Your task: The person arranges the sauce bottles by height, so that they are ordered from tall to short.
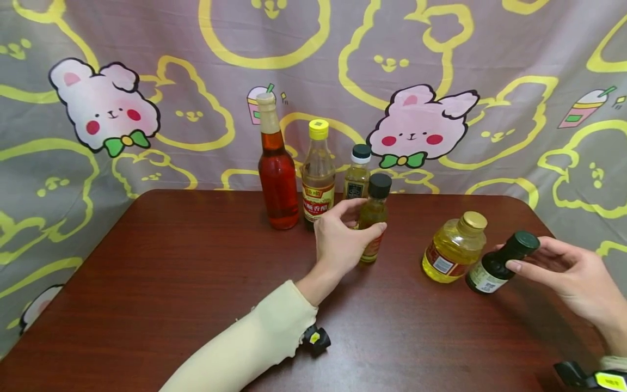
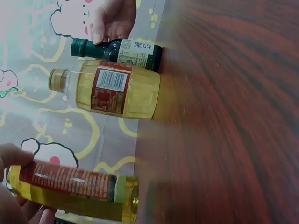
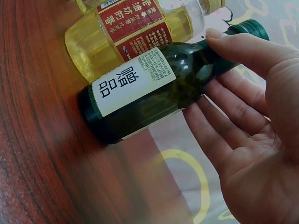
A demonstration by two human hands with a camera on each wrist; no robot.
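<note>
My left hand [image 1: 343,237] grips a slim bottle of yellow oil [image 2: 70,186] with a black cap and a red label, thumb on one side and fingers on the other. In the left wrist view its base appears slightly above the tabletop. On the right, my right hand [image 1: 580,277] holds a dark green glass bottle [image 3: 145,93] by its neck, thumb in front and fingers behind. That bottle carries a white label and a green cap, and its base is at the table. Close beside it stands a rounded oil bottle [image 1: 453,247] with a gold cap.
Behind my left hand stand a tall bottle of red liquid [image 1: 278,179], a yellow-capped bottle [image 1: 318,177] and a small dark-capped bottle [image 1: 357,174], partly hidden. All are on a dark red-brown wooden table [image 1: 196,283]. A patterned curtain [image 1: 186,147] hangs behind the table.
</note>
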